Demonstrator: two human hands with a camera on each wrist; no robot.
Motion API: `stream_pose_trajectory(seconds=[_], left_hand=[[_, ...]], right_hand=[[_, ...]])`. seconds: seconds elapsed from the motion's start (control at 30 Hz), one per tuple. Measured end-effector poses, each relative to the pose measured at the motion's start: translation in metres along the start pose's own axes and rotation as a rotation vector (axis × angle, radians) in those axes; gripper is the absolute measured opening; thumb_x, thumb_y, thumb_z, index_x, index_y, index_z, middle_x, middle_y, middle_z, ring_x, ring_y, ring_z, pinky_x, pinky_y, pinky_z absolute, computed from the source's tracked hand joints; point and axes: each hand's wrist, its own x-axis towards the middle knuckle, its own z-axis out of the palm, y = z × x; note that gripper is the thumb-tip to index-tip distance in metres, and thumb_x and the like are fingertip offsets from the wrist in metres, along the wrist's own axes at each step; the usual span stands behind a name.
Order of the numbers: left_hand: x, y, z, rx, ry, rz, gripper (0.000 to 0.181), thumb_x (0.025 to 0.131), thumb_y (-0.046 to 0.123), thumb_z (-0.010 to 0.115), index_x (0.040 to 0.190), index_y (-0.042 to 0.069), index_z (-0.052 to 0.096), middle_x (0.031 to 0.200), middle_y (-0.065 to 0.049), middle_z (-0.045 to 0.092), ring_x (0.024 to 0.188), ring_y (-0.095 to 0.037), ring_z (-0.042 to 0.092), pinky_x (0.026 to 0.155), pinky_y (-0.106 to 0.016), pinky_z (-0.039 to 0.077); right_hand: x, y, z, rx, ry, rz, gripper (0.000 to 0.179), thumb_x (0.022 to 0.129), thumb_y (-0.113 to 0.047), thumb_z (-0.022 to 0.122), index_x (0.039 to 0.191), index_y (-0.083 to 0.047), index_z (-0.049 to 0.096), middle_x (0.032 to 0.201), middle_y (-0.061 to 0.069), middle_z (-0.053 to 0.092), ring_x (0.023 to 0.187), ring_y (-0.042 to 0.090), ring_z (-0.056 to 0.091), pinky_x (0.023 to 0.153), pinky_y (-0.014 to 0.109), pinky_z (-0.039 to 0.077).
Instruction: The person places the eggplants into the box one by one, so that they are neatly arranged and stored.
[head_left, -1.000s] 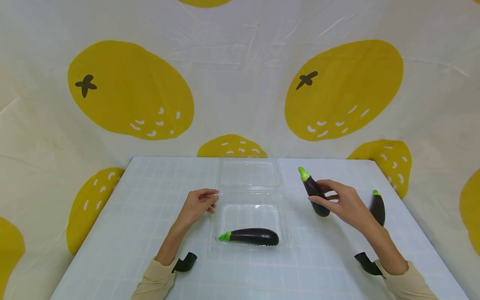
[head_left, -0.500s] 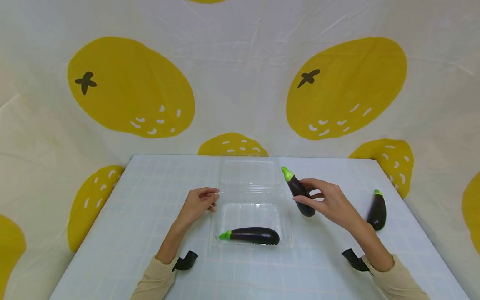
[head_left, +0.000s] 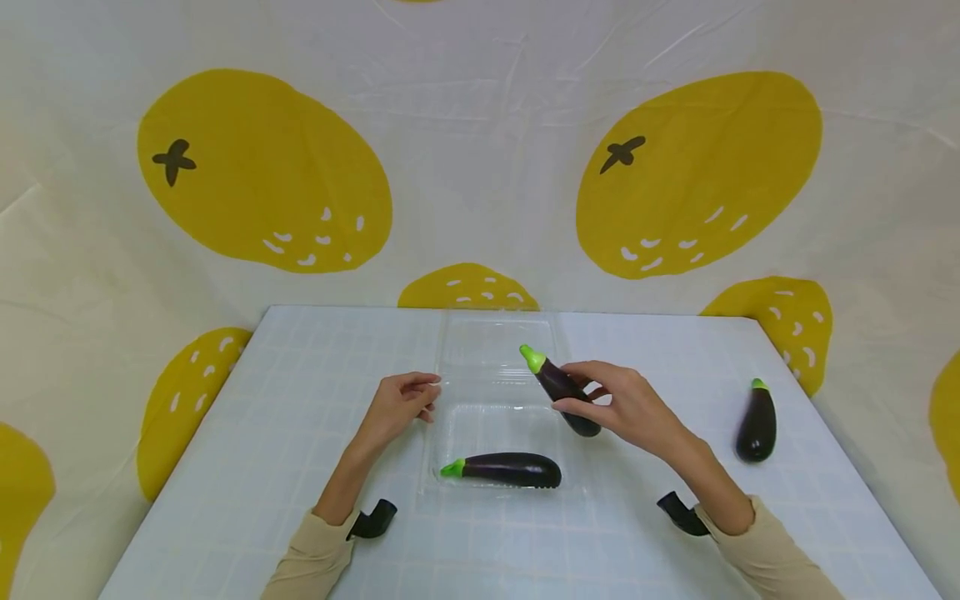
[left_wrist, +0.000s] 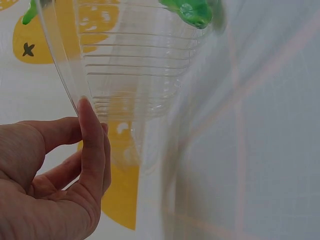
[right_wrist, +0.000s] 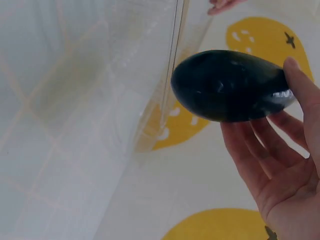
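Note:
In the head view a clear plastic clamshell container lies unfolded at the middle of the table, its lid laid back toward the wall. One eggplant lies crosswise along the near side of the base, green stem to the left. My left hand pinches the container's left rim, fingertips at its edge in the left wrist view. A second eggplant is held between thumb and fingers of my right hand, tilted with its stem up and left, over the container's right side.
A third eggplant lies at the right of the table, stem pointing away. Behind the table hangs a pale cloth printed with large yellow fruit. Black wrist mounts stick out near both sleeves.
My right hand has carried its eggplant leftward from the right side of the table to over the container, uncovering the third eggplant. The left hand has stayed at the rim.

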Motion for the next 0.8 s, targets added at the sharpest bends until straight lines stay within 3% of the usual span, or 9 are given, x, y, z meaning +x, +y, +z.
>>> stream_pose_trajectory(seconds=[0.47,0.8], left_hand=[[0.0,0.0,0.001,-0.014,0.0,0.005,0.032,0.099,0.008,0.069,0.125,-0.01,0.067,0.102,-0.029,0.068,0.066,-0.017,0.066,0.064,-0.023,0.059],[0.0,0.001,0.001,0.004,0.004,-0.002,0.032,0.099,0.011,0.07,0.125,-0.008,0.068,0.101,-0.025,0.07,0.066,-0.018,0.067,0.065,-0.024,0.059]], right_hand=[[0.013,-0.009,0.021,-0.016,-0.091,-0.095,0.047,0.086,-0.034,0.085,0.124,-0.012,0.072,0.106,-0.005,0.073,0.091,0.008,0.067,0.075,0.027,0.061],[0.023,-0.01,0.04,-0.147,-0.2,-0.181,0.043,0.089,-0.036,0.082,0.121,-0.009,0.073,0.105,0.001,0.074,0.083,0.013,0.063,0.069,0.026,0.056]])
